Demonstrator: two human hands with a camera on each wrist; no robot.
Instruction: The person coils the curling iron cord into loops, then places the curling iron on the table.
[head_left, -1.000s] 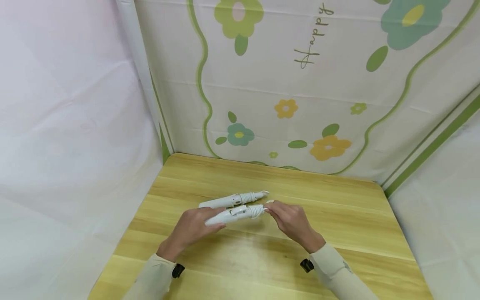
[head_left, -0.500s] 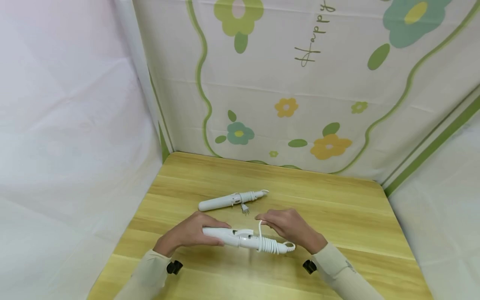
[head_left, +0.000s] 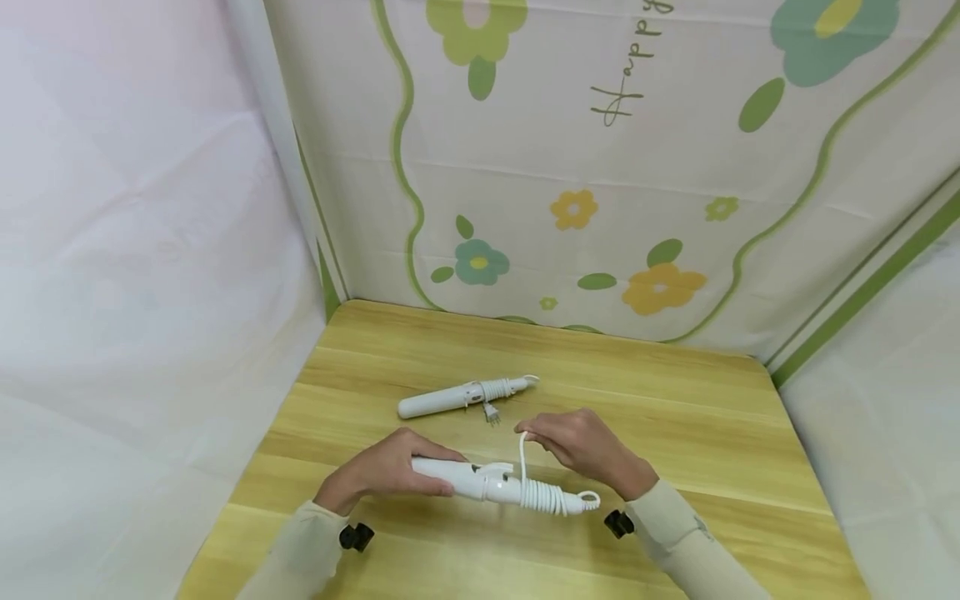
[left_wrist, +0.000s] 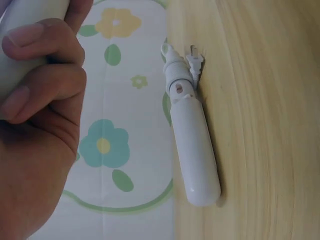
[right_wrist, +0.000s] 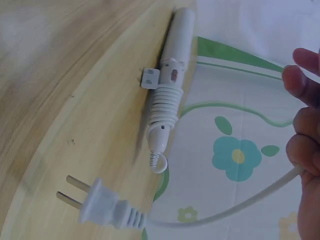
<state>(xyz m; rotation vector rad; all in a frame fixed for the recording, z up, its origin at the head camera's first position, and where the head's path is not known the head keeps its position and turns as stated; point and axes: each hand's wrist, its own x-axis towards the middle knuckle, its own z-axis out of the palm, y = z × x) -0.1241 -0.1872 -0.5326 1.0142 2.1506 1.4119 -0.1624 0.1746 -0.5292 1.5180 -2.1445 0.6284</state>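
My left hand (head_left: 386,471) grips the thick end of a white hair styling iron (head_left: 502,487), thumb on the near side. Its white cord is wound in coils (head_left: 543,497) round the slimmer end, which points right and slightly toward me. A length of cord (head_left: 522,462) rises from the coils to my right hand (head_left: 585,446), which pinches it. In the right wrist view, a two-pin plug (right_wrist: 102,205) hangs on the cord leading to that hand. In the left wrist view, curled fingers (left_wrist: 47,45) wrap the iron's pale body.
A second white styling iron (head_left: 435,402) lies on the wooden table (head_left: 675,467) beyond the held one. Its cord is wound too, and its plug (head_left: 491,412) sits beside it. A flower-printed cloth (head_left: 525,233) stands behind, with a white sheet (head_left: 150,292) at the left.
The held iron has come toward me, away from the second iron, and its corded end has swung rightward and nearer. My right hand now draws a strand of cord up from the coils.
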